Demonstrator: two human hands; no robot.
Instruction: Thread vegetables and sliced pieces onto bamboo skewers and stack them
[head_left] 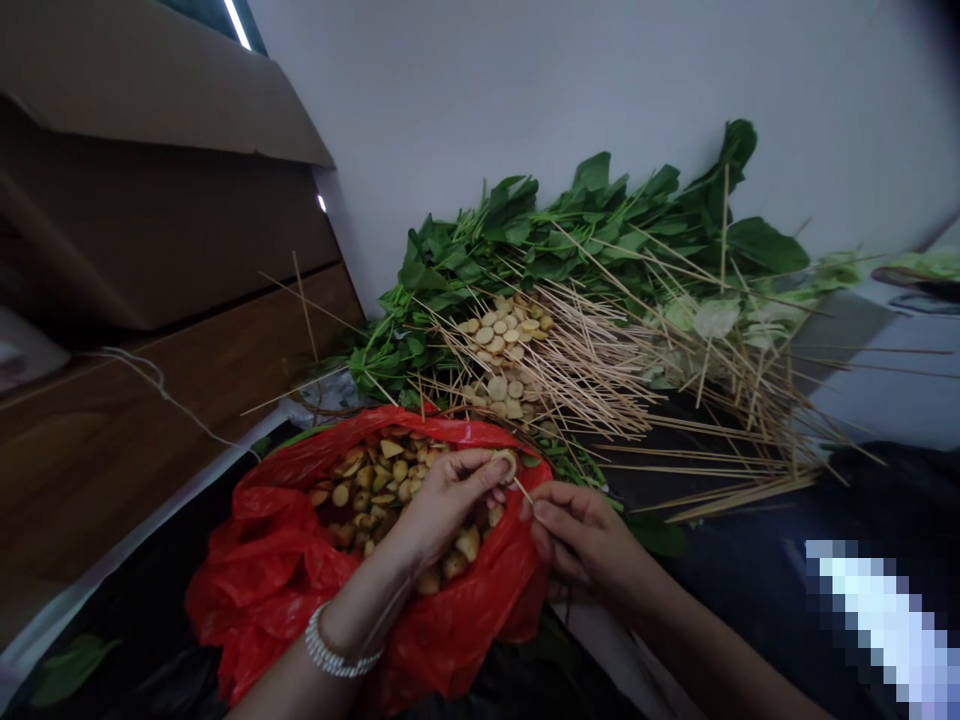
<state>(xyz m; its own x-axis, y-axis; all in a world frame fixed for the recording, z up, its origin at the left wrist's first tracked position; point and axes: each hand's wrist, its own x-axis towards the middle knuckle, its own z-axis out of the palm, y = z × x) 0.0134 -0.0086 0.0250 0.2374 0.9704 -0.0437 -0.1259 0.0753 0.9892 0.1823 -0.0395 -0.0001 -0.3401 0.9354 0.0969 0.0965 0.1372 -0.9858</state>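
A round pale slice point(505, 464), which looks like potato, is pinched between the thumb and fingers of my left hand point(455, 497). My right hand point(581, 535) grips a thin wooden skewer point(523, 491) whose upper end meets the slice; how deep it goes in I cannot tell. Both hands are over the right side of an open red plastic bag point(262, 545). Inside the bag lie many cut potato pieces point(364, 500), partly covered by my left hand and wrist.
Behind the bag, loaded skewers with potato slices point(504, 335) lie in a heap. Bare skewer ends point(600, 370) point right. Leafy greens point(600, 220) line the wall, with pale cabbage-like leaves point(716, 318) at right. A cardboard box point(165, 200) stands left on a wooden surface point(195, 370).
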